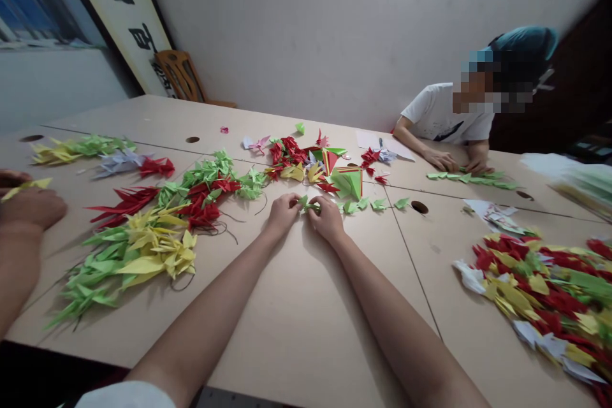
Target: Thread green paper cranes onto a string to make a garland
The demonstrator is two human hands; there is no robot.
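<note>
Both arms reach forward over the table, and the hands nearly meet at its middle. My left hand [285,211] pinches a small green folded-paper piece [303,203], perhaps an origami crane. From the other side, my right hand [326,215] also has its fingertips closed on green paper; whether it is the same piece cannot be made out. A row of small green paper pieces [364,204] runs to the right of my right hand. Just behind my hands lie red, yellow and green folded papers [292,154], with a larger green folded sheet [350,182] among them.
Bunches of green and yellow paper cranes [157,242] with dark threads lie at left. A large mixed pile [549,293] covers the right. A co-worker's hands [459,162] handle green pieces across the table; another person's hand [31,201] holds yellow paper at far left.
</note>
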